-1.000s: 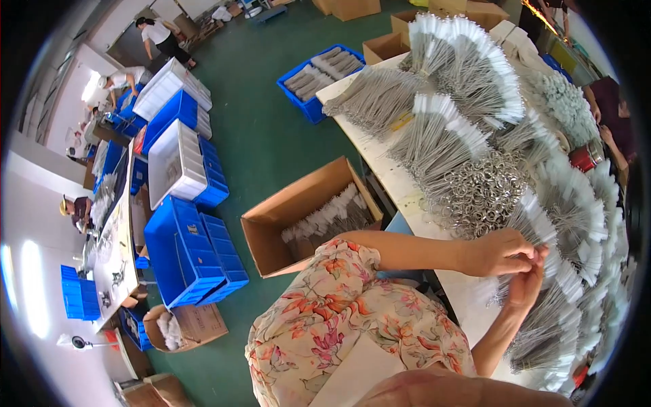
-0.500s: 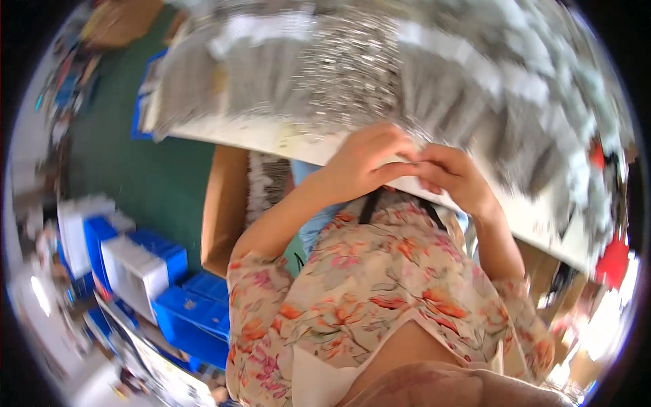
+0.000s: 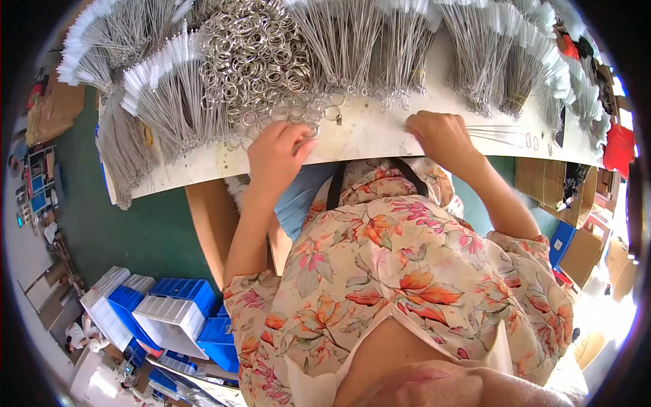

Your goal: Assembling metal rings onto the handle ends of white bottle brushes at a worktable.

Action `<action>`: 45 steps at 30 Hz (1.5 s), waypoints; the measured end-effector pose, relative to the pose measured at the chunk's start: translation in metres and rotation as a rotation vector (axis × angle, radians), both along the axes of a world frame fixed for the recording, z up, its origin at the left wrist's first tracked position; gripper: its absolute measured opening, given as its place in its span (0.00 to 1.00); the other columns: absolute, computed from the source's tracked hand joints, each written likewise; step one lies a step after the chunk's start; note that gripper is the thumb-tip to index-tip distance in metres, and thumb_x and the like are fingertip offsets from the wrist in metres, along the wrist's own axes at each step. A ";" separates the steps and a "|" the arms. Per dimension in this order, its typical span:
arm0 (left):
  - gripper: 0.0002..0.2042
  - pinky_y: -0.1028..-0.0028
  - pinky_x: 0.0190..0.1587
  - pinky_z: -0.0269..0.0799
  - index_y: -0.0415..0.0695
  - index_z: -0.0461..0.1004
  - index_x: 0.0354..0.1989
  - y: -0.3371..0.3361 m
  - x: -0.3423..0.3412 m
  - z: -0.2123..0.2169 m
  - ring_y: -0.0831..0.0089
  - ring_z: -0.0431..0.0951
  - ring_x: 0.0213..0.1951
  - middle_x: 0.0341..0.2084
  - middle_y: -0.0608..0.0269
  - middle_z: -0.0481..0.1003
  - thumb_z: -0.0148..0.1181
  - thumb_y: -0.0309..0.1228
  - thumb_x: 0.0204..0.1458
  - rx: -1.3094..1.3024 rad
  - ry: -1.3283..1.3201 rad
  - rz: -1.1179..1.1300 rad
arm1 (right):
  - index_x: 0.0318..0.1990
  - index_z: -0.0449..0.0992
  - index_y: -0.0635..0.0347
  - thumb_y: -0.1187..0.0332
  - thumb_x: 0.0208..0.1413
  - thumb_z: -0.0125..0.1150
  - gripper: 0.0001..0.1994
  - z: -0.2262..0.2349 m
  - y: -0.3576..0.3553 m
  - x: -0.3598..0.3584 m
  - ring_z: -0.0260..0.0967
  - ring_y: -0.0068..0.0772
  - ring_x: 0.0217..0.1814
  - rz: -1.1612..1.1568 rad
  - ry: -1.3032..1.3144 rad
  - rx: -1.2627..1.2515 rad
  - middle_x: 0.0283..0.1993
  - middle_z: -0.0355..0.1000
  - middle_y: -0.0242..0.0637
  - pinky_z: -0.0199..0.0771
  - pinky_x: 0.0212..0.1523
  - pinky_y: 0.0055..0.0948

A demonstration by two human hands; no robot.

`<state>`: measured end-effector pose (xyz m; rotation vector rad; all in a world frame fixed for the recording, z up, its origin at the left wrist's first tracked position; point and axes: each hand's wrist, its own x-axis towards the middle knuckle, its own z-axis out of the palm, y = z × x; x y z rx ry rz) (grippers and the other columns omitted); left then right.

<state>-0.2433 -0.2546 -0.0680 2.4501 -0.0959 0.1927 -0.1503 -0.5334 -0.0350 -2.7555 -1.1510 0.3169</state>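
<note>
My left hand (image 3: 274, 152) is at the near edge of the pile of metal key rings (image 3: 258, 64), thumb and fingers pinched on what looks like a shiny ring (image 3: 310, 133). Farther right, my right hand (image 3: 441, 139) is low over the white table (image 3: 366, 136), its fingers curled and pressed together; what they hold is hidden. Thin wire stems (image 3: 498, 132) fan out from beside that hand. Small wire loops (image 3: 532, 141) lie near their ends. A few loose rings (image 3: 332, 112) lie between my hands and the pile.
Bundles of wire brushes (image 3: 339, 47) with white bristles line the table's far side, with more brush bundles (image 3: 173, 95) at left. A cardboard box (image 3: 207, 217) stands below the table edge. Blue and white crates (image 3: 173, 308) are on the green floor. Something red (image 3: 618, 149) hangs at right.
My hands were together near the table edge and have moved apart, the left toward the rings, the right beside the wire stems. The view has shifted and become sharper.
</note>
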 end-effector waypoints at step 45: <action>0.07 0.80 0.34 0.70 0.34 0.71 0.39 -0.034 0.020 0.089 0.76 0.72 0.34 0.34 0.58 0.72 0.52 0.20 0.51 -1.043 0.008 0.014 | 0.30 0.76 0.61 0.76 0.40 0.63 0.07 0.052 0.079 -0.014 0.70 0.33 0.28 0.238 0.244 1.221 0.37 0.72 0.34 0.71 0.26 0.26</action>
